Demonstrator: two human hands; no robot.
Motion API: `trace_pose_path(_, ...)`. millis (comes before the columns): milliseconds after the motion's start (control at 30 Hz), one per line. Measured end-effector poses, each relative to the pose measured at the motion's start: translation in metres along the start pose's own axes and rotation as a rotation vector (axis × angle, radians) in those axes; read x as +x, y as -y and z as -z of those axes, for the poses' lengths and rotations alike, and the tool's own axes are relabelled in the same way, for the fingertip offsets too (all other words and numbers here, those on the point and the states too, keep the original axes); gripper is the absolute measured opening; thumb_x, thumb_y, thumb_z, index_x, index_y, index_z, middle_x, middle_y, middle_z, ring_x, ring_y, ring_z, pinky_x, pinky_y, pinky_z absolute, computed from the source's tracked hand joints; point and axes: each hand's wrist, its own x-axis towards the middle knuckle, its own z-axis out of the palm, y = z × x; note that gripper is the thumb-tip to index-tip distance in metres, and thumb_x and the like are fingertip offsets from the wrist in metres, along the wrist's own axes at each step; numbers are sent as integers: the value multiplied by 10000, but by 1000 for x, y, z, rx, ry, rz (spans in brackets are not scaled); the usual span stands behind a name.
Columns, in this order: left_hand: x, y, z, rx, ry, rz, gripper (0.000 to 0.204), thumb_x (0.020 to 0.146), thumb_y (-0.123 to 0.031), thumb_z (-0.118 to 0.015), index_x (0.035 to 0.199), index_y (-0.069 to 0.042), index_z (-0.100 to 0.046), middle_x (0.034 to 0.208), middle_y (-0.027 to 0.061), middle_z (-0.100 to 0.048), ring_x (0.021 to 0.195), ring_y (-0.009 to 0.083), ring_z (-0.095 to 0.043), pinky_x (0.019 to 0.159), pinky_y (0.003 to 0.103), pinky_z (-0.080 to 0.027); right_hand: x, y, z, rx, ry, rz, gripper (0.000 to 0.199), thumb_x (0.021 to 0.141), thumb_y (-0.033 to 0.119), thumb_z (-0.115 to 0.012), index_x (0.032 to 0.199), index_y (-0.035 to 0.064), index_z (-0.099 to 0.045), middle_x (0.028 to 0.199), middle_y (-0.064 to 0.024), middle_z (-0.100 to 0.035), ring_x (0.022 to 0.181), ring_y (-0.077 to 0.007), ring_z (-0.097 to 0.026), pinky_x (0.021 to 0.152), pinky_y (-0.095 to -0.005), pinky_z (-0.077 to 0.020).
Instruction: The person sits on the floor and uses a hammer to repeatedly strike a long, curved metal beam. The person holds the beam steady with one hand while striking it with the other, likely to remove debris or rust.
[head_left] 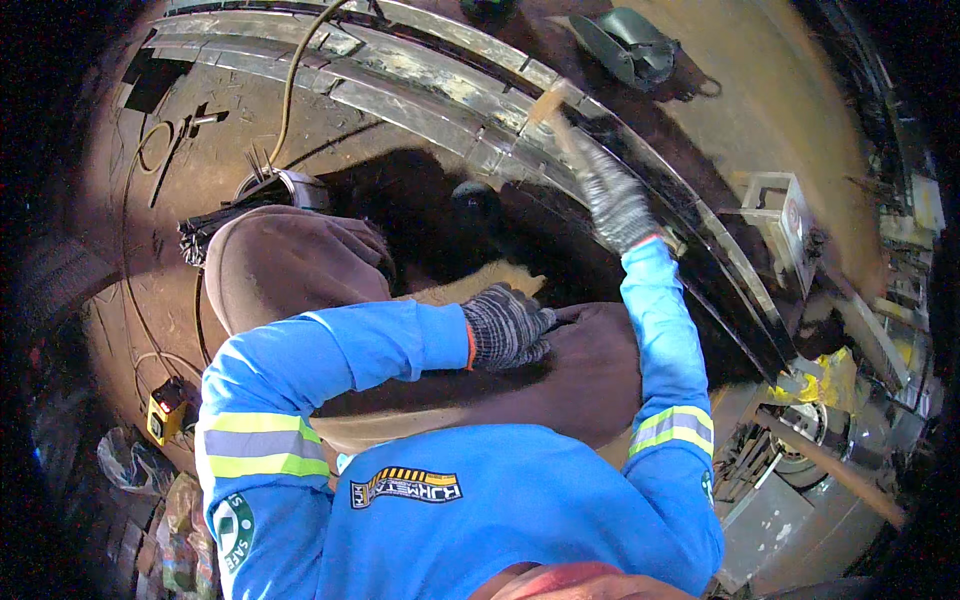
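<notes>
My right hand [612, 200], in a grey knit glove, reaches up and grips a wooden-handled tool [553, 108], blurred, whose end lies against the long curved metal beam [420, 95]. My left hand [505, 326], also gloved, rests with fingers curled on my brown-trousered knee [590, 370]. It holds nothing that I can see. Both arms wear blue sleeves with reflective bands.
A yellow cable [292, 90] crosses the beam onto the dirt floor. A bundle of thin rods [215, 225] lies left of my knee. A welding mask [628, 45] sits at the top. A small yellow box [167, 410] is at lower left; machinery [810, 430] at right.
</notes>
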Motion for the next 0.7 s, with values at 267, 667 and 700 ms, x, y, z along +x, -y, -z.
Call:
trace_pose_path(267,-1,-6,13,75,192,47,411,874,-379,-503,1147,-75,-545,909,177,-634,809,341,-625,733,455,-470,2,1,6,-179,10,-7,408,907,242,-554,1257,35,-524,1186,-262,-559,1116,-381,-542,966,-397,-420)
trace_pose_path(667,-3,0,15,-18,62,1,346,828,-363,-554,939,-36,-585,803,215,-617,737,395,-607,637,503,-472,-15,18,5,-896,194,253,430,915,333,-488,1309,159,-481,953,-164,-660,847,-338,-639,803,-454,-492)
trace_pose_path(700,-1,2,7,3,21,-30,355,840,-366,-542,981,-43,-582,808,202,-621,736,380,-612,650,492,-473,-10,6,4,-850,272,-15,430,916,324,-488,1309,152,-484,932,-183,-652,829,-354,-635,760,-462,-497)
